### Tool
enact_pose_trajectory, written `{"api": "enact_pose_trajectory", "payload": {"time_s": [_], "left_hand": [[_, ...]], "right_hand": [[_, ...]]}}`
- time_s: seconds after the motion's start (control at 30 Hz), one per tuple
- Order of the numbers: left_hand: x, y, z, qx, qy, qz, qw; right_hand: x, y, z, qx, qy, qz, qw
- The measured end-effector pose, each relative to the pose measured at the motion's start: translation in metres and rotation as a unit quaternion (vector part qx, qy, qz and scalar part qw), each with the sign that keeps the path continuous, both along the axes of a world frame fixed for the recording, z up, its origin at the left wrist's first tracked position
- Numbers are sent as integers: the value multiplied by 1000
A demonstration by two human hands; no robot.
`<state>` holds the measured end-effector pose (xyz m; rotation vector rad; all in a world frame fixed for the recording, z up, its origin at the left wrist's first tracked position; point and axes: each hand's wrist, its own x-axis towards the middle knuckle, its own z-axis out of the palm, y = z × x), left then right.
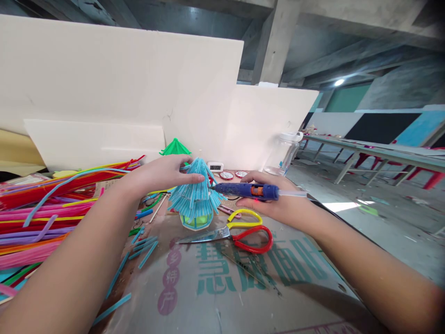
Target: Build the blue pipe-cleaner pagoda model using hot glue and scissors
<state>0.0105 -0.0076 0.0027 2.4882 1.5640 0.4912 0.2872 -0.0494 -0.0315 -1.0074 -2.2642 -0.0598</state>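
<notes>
Biggest first: white foam boards (121, 79) stand upright well beyond both my hands, backing the work area. Under my hands is a flat brown cardboard sheet w/ green printed characters (222, 283), covering the tabletop. Left of my left forearm lies a big heap of long fuzzy pipe cleaners, pink/red/purple/yellow (38, 213).

Between my hands, center: a small tiered tree-like model made of light-blue straw pieces on a green base (195, 199), upright on the cardboard. My left hand (163, 174) grips its upper tier from the left side, fingers closed around the top. My right hand (274, 204) is wrapped around a blue hot-glue gun w/ orange trigger (248, 190), held roughly horizontal, nozzle pointing left and touching or just beside the model's right side, can't tell which.

Just below my right hand: scissors w/ red and yellow handles (236, 232), lying flat, blades pointing left toward the model's base. Beyond my right hand, a clear plastic jar w/ white lid (283, 153) near the foam board. Beyond my left hand, a green paper umbrella-shaped piece (174, 147).

Below my left hand, short cut light-blue straw bits (144, 246) scattered on the cardboard. Behind the model, a small white digital timer (214, 166).
</notes>
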Motion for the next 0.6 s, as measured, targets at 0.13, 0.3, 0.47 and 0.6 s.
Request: {"api": "enact_pose_trajectory", "payload": {"time_s": [0.13,0.3,0.47,0.6], "left_hand": [[-1,0,0,1,-8,-11,1000],[-5,0,-2,-7,-27,-21,999],[-7,0,-2,-22,-37,-19,999],[-6,2,-3,-13,-41,-34,999]], "right_hand": [[-1,0,-2,-7,30,10,999],[0,8,-4,-45,109,-5,993],[6,19,-1,-139,193,0,971],[10,16,1,-155,138,41,977]]}}
